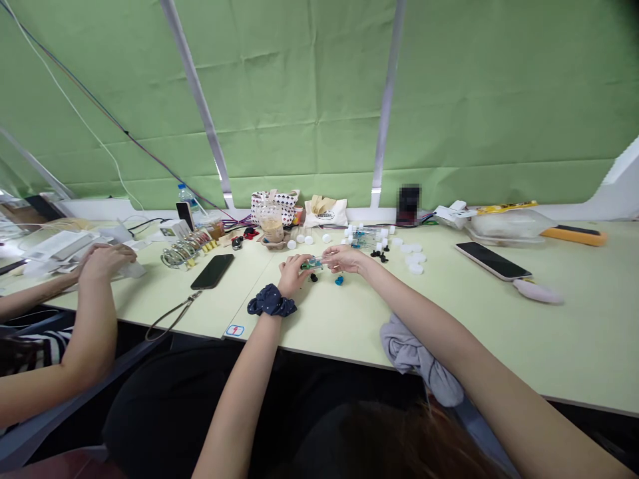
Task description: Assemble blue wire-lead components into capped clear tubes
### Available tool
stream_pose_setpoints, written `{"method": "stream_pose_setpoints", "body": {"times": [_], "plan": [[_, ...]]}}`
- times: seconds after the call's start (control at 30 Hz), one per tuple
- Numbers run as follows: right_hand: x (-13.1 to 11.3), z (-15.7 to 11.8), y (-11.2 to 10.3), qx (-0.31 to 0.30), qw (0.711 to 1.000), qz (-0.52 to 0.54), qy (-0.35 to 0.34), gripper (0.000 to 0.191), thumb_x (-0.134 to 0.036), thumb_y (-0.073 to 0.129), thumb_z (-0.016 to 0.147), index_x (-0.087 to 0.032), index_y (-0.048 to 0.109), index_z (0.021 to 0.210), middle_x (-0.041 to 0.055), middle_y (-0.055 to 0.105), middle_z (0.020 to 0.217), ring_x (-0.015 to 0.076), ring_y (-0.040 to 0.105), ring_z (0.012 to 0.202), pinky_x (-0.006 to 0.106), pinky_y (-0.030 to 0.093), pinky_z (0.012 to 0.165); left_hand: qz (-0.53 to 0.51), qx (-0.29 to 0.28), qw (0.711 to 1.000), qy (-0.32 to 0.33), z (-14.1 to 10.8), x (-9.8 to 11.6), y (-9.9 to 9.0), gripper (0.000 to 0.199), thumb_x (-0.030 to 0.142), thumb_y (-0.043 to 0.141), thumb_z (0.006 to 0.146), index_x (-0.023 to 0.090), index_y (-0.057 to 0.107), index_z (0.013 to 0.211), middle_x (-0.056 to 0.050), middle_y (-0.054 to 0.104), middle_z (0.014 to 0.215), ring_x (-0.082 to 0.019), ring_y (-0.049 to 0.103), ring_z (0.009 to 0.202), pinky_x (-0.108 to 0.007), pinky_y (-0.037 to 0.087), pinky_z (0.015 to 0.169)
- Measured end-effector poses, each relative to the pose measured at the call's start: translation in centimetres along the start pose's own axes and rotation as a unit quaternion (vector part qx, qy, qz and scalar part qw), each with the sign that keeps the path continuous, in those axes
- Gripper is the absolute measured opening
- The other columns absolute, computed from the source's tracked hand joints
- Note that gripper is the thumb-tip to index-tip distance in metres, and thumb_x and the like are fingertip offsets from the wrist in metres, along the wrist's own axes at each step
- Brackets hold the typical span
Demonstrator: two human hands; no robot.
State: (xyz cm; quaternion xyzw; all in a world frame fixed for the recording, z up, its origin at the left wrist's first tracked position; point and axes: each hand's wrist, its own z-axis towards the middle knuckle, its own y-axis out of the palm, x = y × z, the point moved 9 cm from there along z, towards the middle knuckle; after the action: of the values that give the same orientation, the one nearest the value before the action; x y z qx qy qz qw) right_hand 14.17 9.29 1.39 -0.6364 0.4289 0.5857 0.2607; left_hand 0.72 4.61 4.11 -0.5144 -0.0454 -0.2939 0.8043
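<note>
Over the pale table, my left hand (292, 274) is closed on the left end of a small clear tube (313, 264) with green and blue inside. My right hand (347, 259) pinches the tube's right end. The tube lies roughly level between them. Just below it on the table are a small black piece (313, 277) and a small blue piece (339, 281). Behind my right hand lie several clear tubes (364, 237) with white ends, small black parts (382, 255) and white round caps (414, 258). A dark blue scrunchie circles my left wrist.
A black phone (212, 271) with a strap lies left, another phone (494, 260) right. Behind stand a plastic cup (272, 223) and pouches. A grey cloth (407, 346) hangs at the front edge. Another person's hands (107, 259) work at far left, near coiled rings (182, 254).
</note>
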Motion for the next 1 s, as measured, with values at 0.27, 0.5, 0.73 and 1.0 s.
{"method": "stream_pose_setpoints", "body": {"times": [0.27, 0.5, 0.73, 1.0], "plan": [[-2.7, -0.5, -1.8, 0.055, 0.995, -0.003, -0.087, 0.028, -0.039, 0.073, 0.073, -0.017, 0.058, 0.082, 0.0029, 0.064, 0.075, 0.0076, 0.056, 0.053, 0.021, 0.049, 0.049, -0.014, 0.059, 0.994, -0.086, 0.1, -2.6, -0.8, 0.032, 0.036, 0.053, 0.086, 0.028, 0.051, 0.117, -0.006, 0.061, 0.106, -0.025, 0.051, 0.102, -0.037, 0.033, 0.081], [-2.3, -1.0, -2.8, -0.008, 0.937, -0.345, -0.062, 0.033, -0.038, 0.082, 0.059, -0.015, 0.064, 0.075, 0.0046, 0.066, 0.069, 0.0104, 0.058, 0.047, 0.018, 0.043, 0.04, -0.008, 0.159, 0.964, -0.215, -1.0, -5.1, -3.0, 0.03, 0.038, 0.055, 0.083, 0.023, 0.054, 0.109, -0.009, 0.063, 0.098, -0.031, 0.051, 0.104, -0.043, 0.034, 0.082], [-2.4, -0.2, -2.6, 0.059, 0.859, -0.5, -0.095, 0.009, -0.022, 0.068, 0.074, -0.016, 0.065, 0.08, 0.0058, 0.068, 0.08, 0.0132, 0.062, 0.06, 0.02, 0.044, 0.05, -0.04, 0.204, 0.945, -0.254, -1.7, -5.8, -3.8, 0.032, 0.04, 0.056, 0.081, 0.022, 0.055, 0.107, -0.01, 0.065, 0.096, -0.03, 0.054, 0.101, -0.043, 0.036, 0.083], [-3.4, -0.5, -7.0, 0.184, 0.762, -0.62, -0.038, 0.012, -0.022, 0.063, 0.077, -0.017, 0.07, 0.086, 0.0079, 0.068, 0.098, 0.018, 0.062, 0.09, 0.022, 0.044, 0.073, -0.038, 0.202, 0.944, -0.259, -1.8, -5.4, -4.1, 0.035, 0.043, 0.057, 0.08, 0.022, 0.055, 0.108, -0.008, 0.067, 0.097, -0.028, 0.055, 0.104, -0.041, 0.036, 0.086]]}}
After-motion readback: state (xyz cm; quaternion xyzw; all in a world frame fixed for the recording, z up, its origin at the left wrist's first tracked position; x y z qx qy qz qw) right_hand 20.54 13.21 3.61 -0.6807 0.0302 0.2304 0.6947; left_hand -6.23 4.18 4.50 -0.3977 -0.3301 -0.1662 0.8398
